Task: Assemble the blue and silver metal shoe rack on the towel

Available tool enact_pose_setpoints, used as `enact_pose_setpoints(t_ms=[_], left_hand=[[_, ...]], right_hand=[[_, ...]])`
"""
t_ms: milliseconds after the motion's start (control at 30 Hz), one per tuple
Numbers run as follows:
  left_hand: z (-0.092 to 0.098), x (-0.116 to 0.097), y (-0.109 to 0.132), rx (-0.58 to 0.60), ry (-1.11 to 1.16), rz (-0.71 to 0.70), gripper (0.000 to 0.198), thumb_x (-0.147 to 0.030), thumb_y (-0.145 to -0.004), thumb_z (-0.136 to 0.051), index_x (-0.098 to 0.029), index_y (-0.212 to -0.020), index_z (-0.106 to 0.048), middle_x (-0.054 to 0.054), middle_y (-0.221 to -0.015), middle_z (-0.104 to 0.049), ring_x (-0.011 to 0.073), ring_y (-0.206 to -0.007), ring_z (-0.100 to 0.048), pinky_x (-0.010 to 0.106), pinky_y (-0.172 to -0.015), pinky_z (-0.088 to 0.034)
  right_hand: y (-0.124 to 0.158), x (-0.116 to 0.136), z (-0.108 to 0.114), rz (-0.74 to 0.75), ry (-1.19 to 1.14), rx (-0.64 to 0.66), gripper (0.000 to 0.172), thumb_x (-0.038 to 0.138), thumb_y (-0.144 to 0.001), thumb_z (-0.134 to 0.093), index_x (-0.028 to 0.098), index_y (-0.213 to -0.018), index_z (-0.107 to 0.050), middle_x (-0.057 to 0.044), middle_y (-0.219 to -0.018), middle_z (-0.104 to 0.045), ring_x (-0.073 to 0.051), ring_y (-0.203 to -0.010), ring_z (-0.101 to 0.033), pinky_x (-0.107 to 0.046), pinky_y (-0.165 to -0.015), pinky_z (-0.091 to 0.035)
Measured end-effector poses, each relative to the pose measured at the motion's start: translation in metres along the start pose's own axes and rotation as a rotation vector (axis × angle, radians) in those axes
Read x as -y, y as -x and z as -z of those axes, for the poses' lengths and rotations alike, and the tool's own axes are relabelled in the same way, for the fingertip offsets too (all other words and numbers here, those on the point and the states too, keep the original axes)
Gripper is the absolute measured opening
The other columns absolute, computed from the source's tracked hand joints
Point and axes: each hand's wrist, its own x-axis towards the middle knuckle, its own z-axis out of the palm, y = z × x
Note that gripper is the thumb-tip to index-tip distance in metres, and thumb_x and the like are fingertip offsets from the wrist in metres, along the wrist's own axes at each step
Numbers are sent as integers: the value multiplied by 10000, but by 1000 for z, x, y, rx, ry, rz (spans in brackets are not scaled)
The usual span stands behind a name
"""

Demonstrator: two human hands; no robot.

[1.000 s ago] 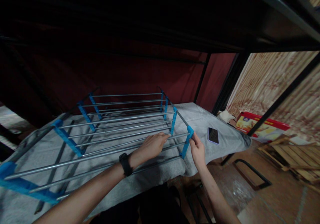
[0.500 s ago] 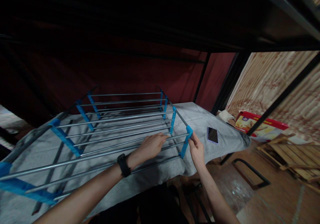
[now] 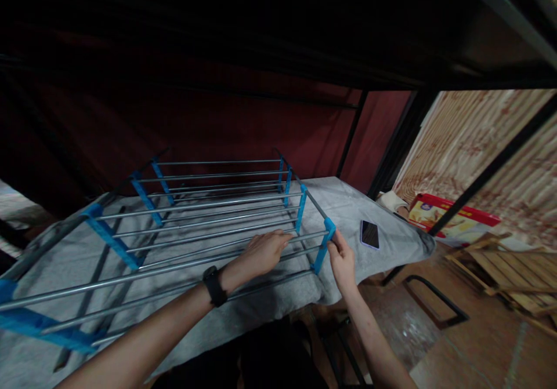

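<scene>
A rack of grey metal rods [image 3: 204,203] joined by blue plastic connectors [image 3: 301,208] lies across the grey cloth in front of me. My left hand [image 3: 264,253], with a black watch [image 3: 214,286] on its wrist, is closed over a rod near the rack's right front end. The undersides of its fingers are hidden. At the front right corner, my right hand [image 3: 343,258] grips a blue connector [image 3: 322,247], thumb on the near side and fingers partly out of sight behind it.
A phone [image 3: 369,235] lies on the grey cloth [image 3: 339,203] to the right. Dark bunk framing hangs low overhead. On the floor at right are a red and yellow box [image 3: 452,215], slatted wooden furniture [image 3: 513,267] and a black metal frame [image 3: 439,302].
Both hands keep the same hold on the rack. The rack's left end has shifted very slightly in view; little else differs.
</scene>
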Motion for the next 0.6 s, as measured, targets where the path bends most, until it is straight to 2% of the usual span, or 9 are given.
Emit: enact_pose_setpoints(t_ms=[367, 600], left_hand=[[5, -4, -1, 30, -30, -20, 381, -265, -984, -318, -264, -1248, -593, 59, -1154, -669, 233, -1062, -631, 331, -873, -488], [3, 2, 0, 5, 6, -29, 372, -260, -978, -345, -259, -1250, -598, 61, -1199, -670, 237, -1119, -617, 353, -939, -470]], right_hand=[[1, -2, 0, 5, -15, 23, 552, 307, -796, -545, 195, -1335, -585, -53, -1289, -634, -264, -1227, -559, -456, -1102, -378], [7, 4, -2, 10, 5, 31, 574, 310, -794, -542, 180, -1353, -566, -62, -1313, -616, -264, -1238, -549, -453, -1104, -371]])
